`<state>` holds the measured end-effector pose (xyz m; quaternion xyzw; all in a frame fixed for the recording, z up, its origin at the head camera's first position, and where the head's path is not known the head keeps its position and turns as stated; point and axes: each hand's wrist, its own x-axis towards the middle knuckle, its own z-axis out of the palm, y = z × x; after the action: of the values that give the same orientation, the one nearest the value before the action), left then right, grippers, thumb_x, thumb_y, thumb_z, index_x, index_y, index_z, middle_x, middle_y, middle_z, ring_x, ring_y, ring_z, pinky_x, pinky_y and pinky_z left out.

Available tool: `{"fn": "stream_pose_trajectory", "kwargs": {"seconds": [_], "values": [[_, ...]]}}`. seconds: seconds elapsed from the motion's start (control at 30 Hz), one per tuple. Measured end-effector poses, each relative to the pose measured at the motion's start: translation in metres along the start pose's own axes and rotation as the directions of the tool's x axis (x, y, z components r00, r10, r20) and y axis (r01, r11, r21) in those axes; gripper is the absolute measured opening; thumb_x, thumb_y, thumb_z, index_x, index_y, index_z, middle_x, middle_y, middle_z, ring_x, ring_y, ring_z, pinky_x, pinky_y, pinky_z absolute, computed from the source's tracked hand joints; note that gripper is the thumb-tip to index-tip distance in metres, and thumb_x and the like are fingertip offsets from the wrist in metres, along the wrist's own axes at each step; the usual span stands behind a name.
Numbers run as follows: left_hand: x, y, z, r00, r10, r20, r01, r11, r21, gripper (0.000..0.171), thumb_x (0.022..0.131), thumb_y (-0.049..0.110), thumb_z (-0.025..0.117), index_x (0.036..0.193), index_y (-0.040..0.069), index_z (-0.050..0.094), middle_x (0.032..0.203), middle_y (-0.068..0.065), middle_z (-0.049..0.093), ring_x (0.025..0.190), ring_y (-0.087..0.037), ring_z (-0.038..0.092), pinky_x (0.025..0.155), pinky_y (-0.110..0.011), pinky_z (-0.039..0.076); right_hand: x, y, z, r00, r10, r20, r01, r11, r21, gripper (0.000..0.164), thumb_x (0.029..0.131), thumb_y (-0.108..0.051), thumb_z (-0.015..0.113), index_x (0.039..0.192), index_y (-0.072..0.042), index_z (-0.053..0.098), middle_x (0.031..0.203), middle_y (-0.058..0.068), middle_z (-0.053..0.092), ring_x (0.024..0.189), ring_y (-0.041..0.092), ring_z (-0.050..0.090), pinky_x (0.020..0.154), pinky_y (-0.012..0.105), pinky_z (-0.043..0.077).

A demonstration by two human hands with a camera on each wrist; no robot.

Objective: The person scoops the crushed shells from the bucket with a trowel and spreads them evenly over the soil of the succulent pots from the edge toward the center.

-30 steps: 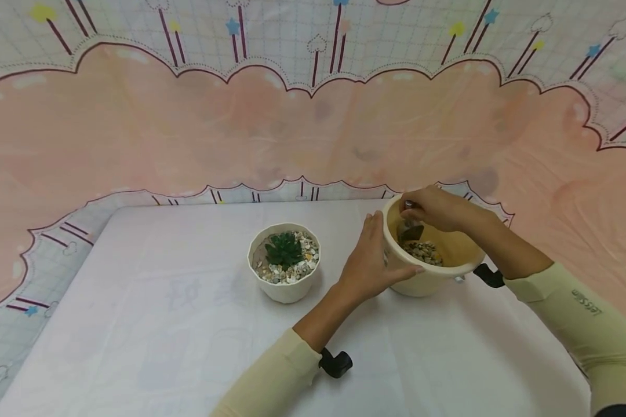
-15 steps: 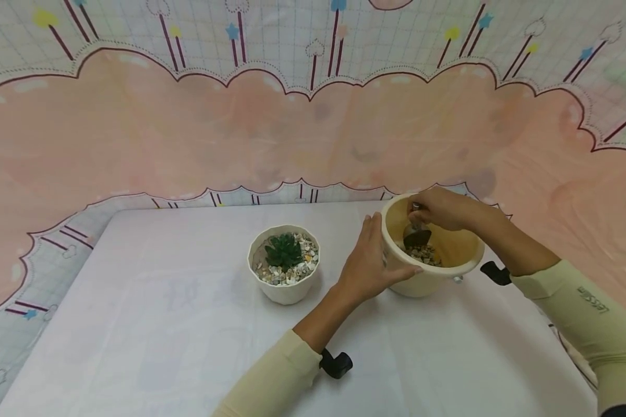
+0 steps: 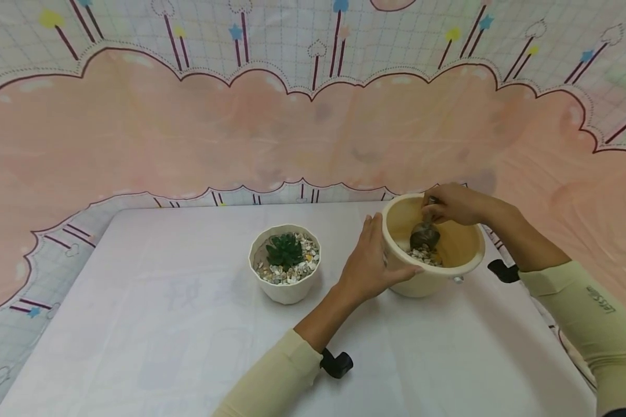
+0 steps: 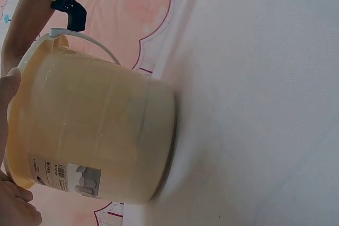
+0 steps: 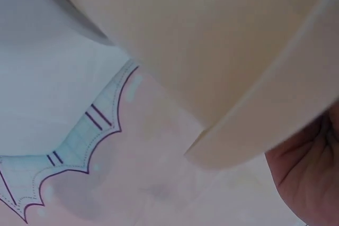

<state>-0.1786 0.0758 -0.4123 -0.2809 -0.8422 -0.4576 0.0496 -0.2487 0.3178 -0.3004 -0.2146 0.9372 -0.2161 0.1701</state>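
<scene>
A cream plastic bucket [image 3: 417, 284] with stones [image 3: 423, 255] at its bottom stands on the right, tilted toward me. My left hand [image 3: 367, 263] holds its near left side, thumb at the rim; in the left wrist view the thumb [image 4: 9, 84] and fingers lie at two places along the bucket [image 4: 100, 125] rim. Inside the opening, my right hand [image 3: 456, 204] grips the handle of a small metal scoop [image 3: 425, 236], its blade just above the stones. The right wrist view has part of that hand [image 5: 307, 178] behind the bucket wall [image 5: 212, 51]; the scoop is hidden there.
Left of the bucket stands a white pot [image 3: 286, 293] with a green succulent [image 3: 284, 250] and pale pebbles. Both rest on a white-covered table [image 3: 188, 324]. A printed peach backdrop [image 3: 271, 133] hangs behind. The bucket's thin handle [image 4: 95, 41] hangs at its side.
My right hand and the scoop have shifted right inside the bucket, and the scoop's blade has turned. The left hand, bucket and pot stay in place.
</scene>
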Motion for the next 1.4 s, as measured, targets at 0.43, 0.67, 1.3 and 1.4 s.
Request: {"fn": "stream_pose_trajectory", "kwargs": {"seconds": [0.43, 0.67, 1.3, 1.4], "values": [[0.000, 0.001, 0.001, 1.000, 0.000, -0.012, 0.000, 1.000, 0.013, 0.123, 0.080, 0.051, 0.090, 0.169, 0.011, 0.014, 0.171, -0.007, 0.026, 0.160, -0.028, 0.011, 0.122, -0.048, 0.029, -0.015, 0.023, -0.005, 0.999, 0.052, 0.012, -0.053, 0.981, 0.187, 0.024, 0.110, -0.011, 0.057, 0.112, 0.008, 0.069, 0.101, 0.015, 0.075, 0.094, 0.032, 0.076, 0.079, 0.035, 0.063], [0.001, 0.003, -0.001, 1.000, 0.007, -0.021, -0.007, 1.000, 0.005, 0.122, 0.079, 0.049, 0.091, 0.168, 0.011, 0.017, 0.168, -0.008, 0.032, 0.160, -0.027, 0.013, 0.121, -0.048, 0.031, -0.030, 0.022, 0.006, 0.994, 0.106, -0.033, -0.094, 0.965, 0.244, 0.024, 0.110, -0.011, 0.058, 0.112, 0.010, 0.068, 0.099, 0.014, 0.075, 0.092, 0.031, 0.075, 0.078, 0.035, 0.063], [0.000, 0.002, -0.001, 0.999, 0.016, -0.029, -0.017, 0.999, -0.031, 0.120, 0.078, 0.047, 0.093, 0.167, 0.012, 0.021, 0.163, -0.008, 0.040, 0.160, -0.028, 0.014, 0.120, -0.050, 0.032, -0.042, 0.008, 0.018, 0.943, 0.328, -0.062, -0.277, 0.871, 0.406, 0.031, 0.112, -0.008, 0.049, 0.109, 0.020, 0.063, 0.093, 0.021, 0.072, 0.078, 0.025, 0.075, 0.069, 0.033, 0.064], [0.001, 0.001, -0.001, 0.999, 0.028, -0.035, -0.029, 0.999, -0.036, 0.119, 0.078, 0.046, 0.094, 0.166, 0.012, 0.022, 0.160, -0.008, 0.043, 0.160, -0.027, 0.015, 0.120, -0.051, 0.032, -0.043, 0.008, 0.017, 0.941, 0.334, -0.052, -0.283, 0.865, 0.415, 0.033, 0.112, -0.009, 0.048, 0.110, 0.020, 0.063, 0.092, 0.020, 0.072, 0.076, 0.024, 0.075, 0.069, 0.033, 0.064]]}}
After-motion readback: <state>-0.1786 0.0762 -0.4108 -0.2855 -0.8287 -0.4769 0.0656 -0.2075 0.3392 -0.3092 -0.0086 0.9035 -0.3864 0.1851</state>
